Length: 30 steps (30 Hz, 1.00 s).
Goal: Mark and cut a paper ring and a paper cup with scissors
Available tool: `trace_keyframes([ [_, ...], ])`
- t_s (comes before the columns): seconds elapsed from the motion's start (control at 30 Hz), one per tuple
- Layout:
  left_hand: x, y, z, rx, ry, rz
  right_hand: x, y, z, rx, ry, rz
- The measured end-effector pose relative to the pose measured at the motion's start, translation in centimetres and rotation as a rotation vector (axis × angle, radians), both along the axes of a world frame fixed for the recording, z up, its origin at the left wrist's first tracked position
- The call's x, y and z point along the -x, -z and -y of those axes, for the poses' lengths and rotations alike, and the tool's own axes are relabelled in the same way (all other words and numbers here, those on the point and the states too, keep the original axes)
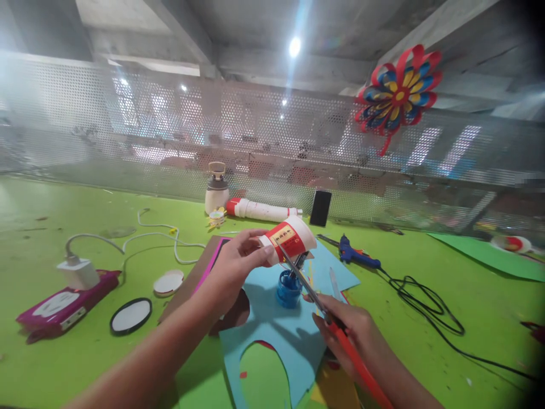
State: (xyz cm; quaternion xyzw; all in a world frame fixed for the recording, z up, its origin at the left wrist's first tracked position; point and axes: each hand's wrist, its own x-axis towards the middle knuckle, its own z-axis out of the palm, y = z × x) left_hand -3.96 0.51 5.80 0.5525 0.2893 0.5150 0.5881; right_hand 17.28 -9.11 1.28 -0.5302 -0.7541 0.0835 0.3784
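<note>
One pair of scissors (313, 295) with orange-red handles is in the right hand (355, 329), whose fingers are closed around the handles. Under the hands a light blue sheet (266, 315) lies on the green worktop (34, 238), reaching from the near edge up to the middle. The left hand (238, 261) holds a red and white paper cup (293, 244), tilted on its side, with the fingers pinching one end of it. This cup is in the air above the middle of the worktop. The blades are pointed to its red label; whether they touch it, I cannot tell. Below the cup, a blue jar (288, 293) stands on the sheet.

Toward the left edge of the worktop there are a black-rimmed disc (131, 316) and a purple power strip (68, 307) with a white adapter (80, 275). On the right half lies a blue glue gun (357, 255). Along the far edge stand a pump bottle (217, 199) and a dark upright panel (321, 208), and between them lies a white tube (268, 210) with a red end. Behind this edge is a perforated screen (264, 136).
</note>
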Motion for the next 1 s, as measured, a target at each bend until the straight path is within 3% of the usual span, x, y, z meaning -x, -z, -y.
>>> trace_keyframes([
  [0.13,0.12,0.23,-0.22,0.018,0.049,0.016,0.04,-0.14,-0.23,-0.011,-0.009,0.007],
  [0.4,-0.27,-0.43,0.29,-0.038,-0.037,-0.112,-0.04,0.27,-0.1,-0.007,-0.003,-0.005],
  [0.7,-0.3,-0.19,0.45,-0.004,-0.05,-0.045,-0.06,0.69,0.11,-0.026,0.019,0.01],
  [1.0,-0.11,-0.63,-0.14,0.188,0.171,0.165,0.01,0.78,-0.19,-0.034,0.037,0.032],
])
